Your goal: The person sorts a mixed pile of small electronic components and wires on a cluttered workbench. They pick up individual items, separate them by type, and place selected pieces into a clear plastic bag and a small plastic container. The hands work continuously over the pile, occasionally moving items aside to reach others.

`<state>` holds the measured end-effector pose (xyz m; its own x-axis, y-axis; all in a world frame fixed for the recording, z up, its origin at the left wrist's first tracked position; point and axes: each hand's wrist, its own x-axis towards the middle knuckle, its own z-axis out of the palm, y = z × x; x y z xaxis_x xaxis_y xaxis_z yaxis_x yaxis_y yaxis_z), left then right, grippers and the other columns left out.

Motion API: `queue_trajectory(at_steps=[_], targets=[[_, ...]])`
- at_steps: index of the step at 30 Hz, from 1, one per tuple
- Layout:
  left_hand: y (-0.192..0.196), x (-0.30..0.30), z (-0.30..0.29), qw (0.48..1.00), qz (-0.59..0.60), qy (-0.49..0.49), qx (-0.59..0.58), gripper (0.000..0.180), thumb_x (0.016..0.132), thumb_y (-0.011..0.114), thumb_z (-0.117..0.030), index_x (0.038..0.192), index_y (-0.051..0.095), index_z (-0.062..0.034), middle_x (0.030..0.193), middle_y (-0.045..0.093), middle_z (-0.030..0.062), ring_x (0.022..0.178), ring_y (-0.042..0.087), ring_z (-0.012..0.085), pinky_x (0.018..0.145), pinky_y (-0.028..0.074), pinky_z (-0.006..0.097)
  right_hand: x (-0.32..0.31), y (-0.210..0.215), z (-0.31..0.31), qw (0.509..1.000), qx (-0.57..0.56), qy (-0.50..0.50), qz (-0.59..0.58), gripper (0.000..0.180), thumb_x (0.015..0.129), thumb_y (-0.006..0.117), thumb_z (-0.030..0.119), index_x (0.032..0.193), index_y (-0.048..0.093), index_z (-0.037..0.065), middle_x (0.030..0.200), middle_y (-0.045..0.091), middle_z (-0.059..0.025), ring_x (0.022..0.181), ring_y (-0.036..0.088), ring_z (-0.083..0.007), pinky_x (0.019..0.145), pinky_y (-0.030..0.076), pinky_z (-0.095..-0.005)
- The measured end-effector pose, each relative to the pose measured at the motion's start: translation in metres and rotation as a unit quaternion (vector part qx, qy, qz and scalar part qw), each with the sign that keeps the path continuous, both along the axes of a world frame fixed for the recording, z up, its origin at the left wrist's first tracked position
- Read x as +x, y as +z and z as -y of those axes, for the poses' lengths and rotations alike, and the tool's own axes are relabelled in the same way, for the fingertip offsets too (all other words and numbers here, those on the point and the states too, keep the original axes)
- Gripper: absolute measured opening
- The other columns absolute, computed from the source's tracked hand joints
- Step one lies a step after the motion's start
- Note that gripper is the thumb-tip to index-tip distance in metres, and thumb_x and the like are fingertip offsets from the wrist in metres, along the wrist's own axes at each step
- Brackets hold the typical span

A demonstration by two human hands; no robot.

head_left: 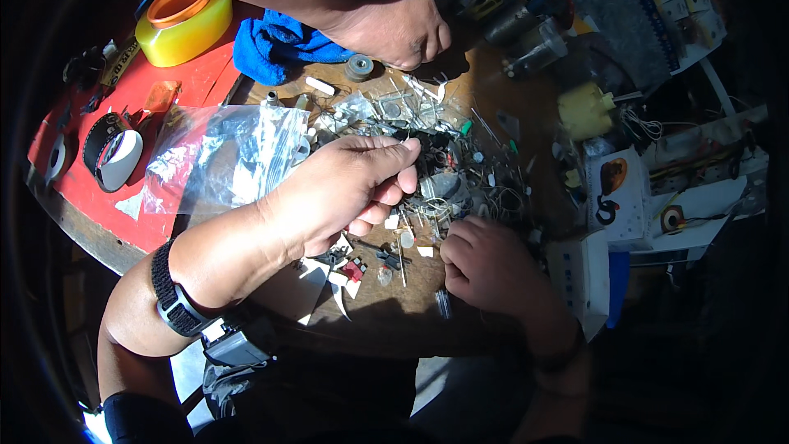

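Observation:
My left hand (349, 185), reaching in from the lower left, is held over a heap of small parts (472, 185). Its thumb and forefinger are pinched together; whatever is between them is too small to make out. In shadow at the heap's near right edge, my right hand (485, 267) rests with fingers curled in, their tips hidden. The heap mixes thin wires, pins, clear plastic bits and small white and dark pieces. A small red part (353, 270) lies below my left hand. Beside my left wrist is a clear zip bag (226, 156).
Another person's hand (403, 33) rests at the table's far side, near a blue cloth (267, 45) and a grey grooved wheel (359, 67). On a red sheet (197, 90) at left stand a yellow tape roll (185, 41) and a black-and-white roll (123, 156). Boxes (620, 197) crowd the right.

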<state>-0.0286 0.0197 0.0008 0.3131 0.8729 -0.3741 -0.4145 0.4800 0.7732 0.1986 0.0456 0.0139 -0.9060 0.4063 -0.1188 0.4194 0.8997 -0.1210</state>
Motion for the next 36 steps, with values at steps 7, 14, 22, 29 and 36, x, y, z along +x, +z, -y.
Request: queue_trajectory(at_steps=[7, 14, 22, 29, 36], targets=[[-0.002, 0.004, 0.001, 1.000, 0.023, -0.003, -0.016, 0.040, 0.095, 0.043, -0.042, 0.084, 0.056, -0.0054, 0.064, 0.041, -0.0036, 0.048, 0.033, 0.0048, 0.040, 0.026, 0.017, -0.010, 0.000, -0.005, 0.762, -0.503, -0.261, -0.313, 0.011, 0.078, 0.048, -0.007, 0.085, 0.044, 0.001, 0.075, 0.062, -0.0133, 0.059, 0.059, -0.0151, 0.052, 0.045, -0.0221], [-0.009, 0.014, 0.005, 0.982, -0.052, -0.057, 0.173, 0.027, 0.095, 0.048, -0.031, 0.087, 0.053, -0.0056, 0.064, 0.046, -0.0041, 0.052, 0.040, 0.0046, 0.048, 0.034, 0.017, -0.037, -0.011, 0.008, 0.720, -0.496, -0.289, -0.389, 0.005, 0.085, 0.047, -0.001, 0.090, 0.044, 0.000, 0.067, 0.061, -0.0117, 0.052, 0.058, -0.0150, 0.046, 0.043, -0.0214], [-0.017, 0.018, 0.006, 0.912, -0.272, -0.031, 0.306, 0.020, 0.095, 0.047, -0.018, 0.085, 0.047, -0.0013, 0.061, 0.047, 0.0058, 0.059, 0.048, 0.0132, 0.059, 0.041, 0.029, -0.036, -0.020, 0.014, 0.743, -0.457, -0.255, -0.417, 0.010, 0.087, 0.052, 0.000, 0.097, 0.048, 0.000, 0.080, 0.059, -0.0053, 0.068, 0.057, -0.0088, 0.062, 0.047, -0.0216], [-0.022, 0.018, 0.003, 0.946, -0.203, -0.050, 0.248, 0.020, 0.095, 0.046, -0.022, 0.086, 0.049, -0.0042, 0.069, 0.050, 0.0015, 0.058, 0.046, 0.0084, 0.054, 0.040, 0.023, -0.036, -0.028, 0.013, 0.757, -0.425, -0.233, -0.439, 0.008, 0.086, 0.055, -0.001, 0.091, 0.049, -0.001, 0.075, 0.060, -0.0055, 0.066, 0.058, -0.0079, 0.059, 0.046, -0.0196], [-0.009, 0.005, 0.000, 0.999, 0.011, 0.051, 0.010, 0.021, 0.094, 0.044, -0.020, 0.085, 0.052, -0.0027, 0.067, 0.051, 0.0019, 0.050, 0.043, 0.0069, 0.038, 0.034, 0.020, -0.021, -0.017, 0.011, 0.919, -0.288, -0.196, -0.185, 0.012, 0.078, 0.066, 0.003, 0.080, 0.054, 0.003, 0.073, 0.058, -0.0016, 0.061, 0.052, -0.0038, 0.052, 0.041, -0.0206]])
